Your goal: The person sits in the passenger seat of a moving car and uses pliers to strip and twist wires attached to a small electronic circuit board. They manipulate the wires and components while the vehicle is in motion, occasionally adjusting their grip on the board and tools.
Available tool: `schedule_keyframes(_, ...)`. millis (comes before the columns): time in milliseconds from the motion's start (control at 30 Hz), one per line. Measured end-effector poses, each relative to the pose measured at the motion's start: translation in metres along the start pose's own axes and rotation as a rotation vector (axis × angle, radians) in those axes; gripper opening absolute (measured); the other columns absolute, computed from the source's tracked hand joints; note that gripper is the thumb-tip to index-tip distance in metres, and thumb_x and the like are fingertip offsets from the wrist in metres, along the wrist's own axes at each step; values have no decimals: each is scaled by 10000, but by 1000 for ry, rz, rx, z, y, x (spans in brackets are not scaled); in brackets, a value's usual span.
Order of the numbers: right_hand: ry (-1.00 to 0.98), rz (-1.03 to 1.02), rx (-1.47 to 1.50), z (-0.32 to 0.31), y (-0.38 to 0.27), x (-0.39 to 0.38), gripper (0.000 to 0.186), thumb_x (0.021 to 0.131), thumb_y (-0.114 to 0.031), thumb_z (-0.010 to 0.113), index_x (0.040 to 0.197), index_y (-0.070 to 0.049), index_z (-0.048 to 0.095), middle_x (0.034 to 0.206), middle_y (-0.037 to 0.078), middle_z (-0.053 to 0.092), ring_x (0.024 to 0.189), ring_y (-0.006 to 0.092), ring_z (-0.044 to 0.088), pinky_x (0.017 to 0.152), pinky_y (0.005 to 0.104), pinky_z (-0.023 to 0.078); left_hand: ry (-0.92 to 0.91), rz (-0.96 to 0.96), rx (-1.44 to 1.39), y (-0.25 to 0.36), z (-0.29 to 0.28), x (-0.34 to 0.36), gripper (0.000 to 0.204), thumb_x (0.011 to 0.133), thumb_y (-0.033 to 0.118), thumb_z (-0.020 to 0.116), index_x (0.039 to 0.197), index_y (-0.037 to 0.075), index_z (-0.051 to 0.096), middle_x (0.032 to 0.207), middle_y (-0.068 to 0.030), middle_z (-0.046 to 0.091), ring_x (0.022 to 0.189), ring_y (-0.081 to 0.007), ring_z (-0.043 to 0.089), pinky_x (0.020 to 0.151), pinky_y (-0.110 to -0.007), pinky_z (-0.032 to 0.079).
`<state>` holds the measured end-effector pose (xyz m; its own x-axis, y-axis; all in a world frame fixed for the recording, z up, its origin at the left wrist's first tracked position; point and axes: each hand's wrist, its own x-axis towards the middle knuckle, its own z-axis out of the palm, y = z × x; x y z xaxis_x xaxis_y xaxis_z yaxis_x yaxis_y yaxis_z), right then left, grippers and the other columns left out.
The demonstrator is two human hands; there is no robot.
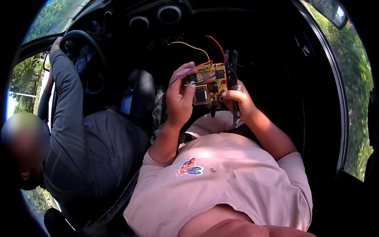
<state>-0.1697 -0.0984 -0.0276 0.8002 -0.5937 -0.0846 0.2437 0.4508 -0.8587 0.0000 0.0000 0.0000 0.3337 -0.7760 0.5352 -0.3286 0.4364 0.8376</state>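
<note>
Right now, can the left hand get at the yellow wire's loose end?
Probably yes: nothing visible blocks the yellow wire, but the left hand would likely have to loosen its hold on the circuit board.

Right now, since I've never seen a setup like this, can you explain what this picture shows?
There's no machine here: the grips are a person's two bare hands. The single picture comes from a wide camera worn on that person's head, looking down, so edges bend. They're sitting in a car; beside them, on the left, another person has a hand at the steering wheel. The left grip holds a yellowish circuit board with a red wire, a yellow wire and a blue wire. The right grip holds a dark tool, probably pliers, beside the board. The board is held up, not resting on a table.
</note>
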Motion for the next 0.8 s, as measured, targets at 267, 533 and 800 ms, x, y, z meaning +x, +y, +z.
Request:
schedule_keyframes(267,130,-33,286,43,21,-65,411,702,-75,596,1095,-1,501,911,47,583,779,94,553,696,229,469,-16,-205,-220,39,5,-55,341,849,-101,414,1174,-36,496,1332,-177,431,1230,-248,442,1046,-361,341)
schedule_keyframes(533,92,-32,141,32,20,-27,329,674,-100,603,984,-42,511,761,4,543,603,58,489,499,171,400,-6,-116,-193,13,-8,-31,328,851,-69,452,1174,-30,494,1333,-162,433,1219,-232,443,1029,-348,349)
schedule_keyframes(800,64,22,79,26,8,-25,300,677,-68,590,967,-32,523,781,10,552,641,72,503,543,190,414,21,-187,-201,7,-2,-28,325,818,-58,531,1139,-11,522,1302,-120,442,1202,-209,453,1005,-324,369)
